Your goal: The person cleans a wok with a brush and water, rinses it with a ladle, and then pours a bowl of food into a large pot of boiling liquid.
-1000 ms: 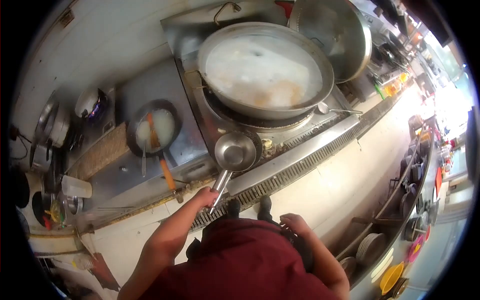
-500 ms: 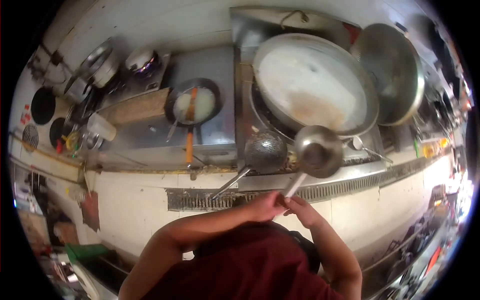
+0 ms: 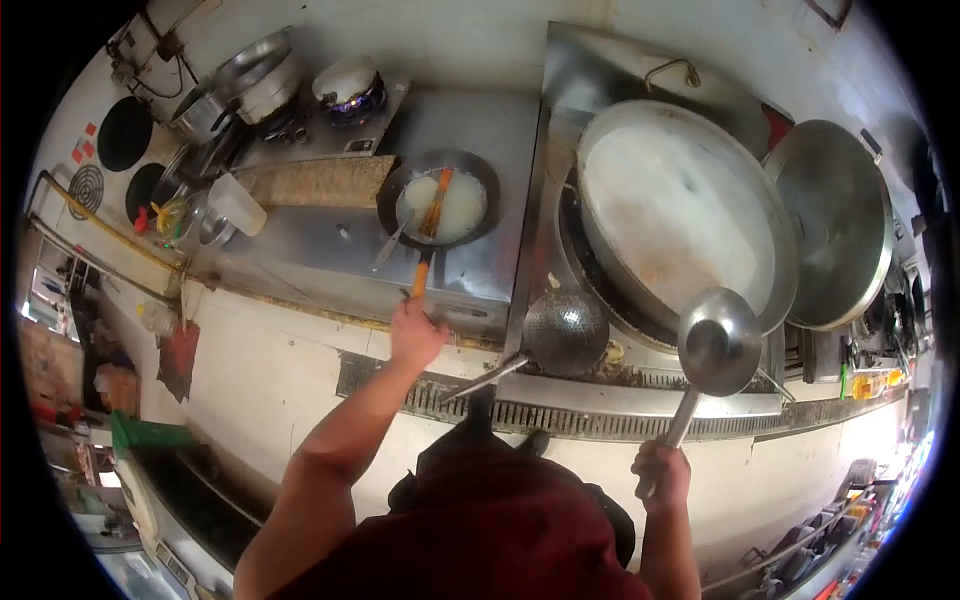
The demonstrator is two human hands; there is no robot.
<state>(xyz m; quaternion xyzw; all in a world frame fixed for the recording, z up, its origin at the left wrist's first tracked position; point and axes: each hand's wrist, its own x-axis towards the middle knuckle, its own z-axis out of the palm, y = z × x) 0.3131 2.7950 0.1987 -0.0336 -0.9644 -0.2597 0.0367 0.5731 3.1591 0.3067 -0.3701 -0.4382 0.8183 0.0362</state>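
Note:
My left hand (image 3: pixel 417 333) is at the wooden handle (image 3: pixel 421 278) of a dark frying pan (image 3: pixel 480 222). Its fingers cover the handle's lower end, with the thumb out to the side. Pale liquid, an orange-brown brush-like tool (image 3: pixel 436 207) and a small ladle (image 3: pixel 421 194) are in the pan. In my right fist (image 3: pixel 661 470) is the handle of a big metal ladle (image 3: pixel 719 342), its bowl in front of the rim of a large round pot (image 3: pixel 787 235). Whitish liquid fills that pot. A perforated strainer (image 3: pixel 566 331) rests between the pan and the pot.
A wide metal lid (image 3: pixel 835 225) leans right of the pot. Farther back on the left, a pot (image 3: pixel 347 78) stands over a lit burner, beside stacked pots (image 3: pixel 262 85). A plastic jug (image 3: pixel 237 204) lies tilted on the counter. A floor grate (image 3: pixel 600 420) runs along the stove front.
My left hand has left the ladle and moved left to the pan handle. My right hand has carried the ladle right and slightly down. The whole view has shifted.

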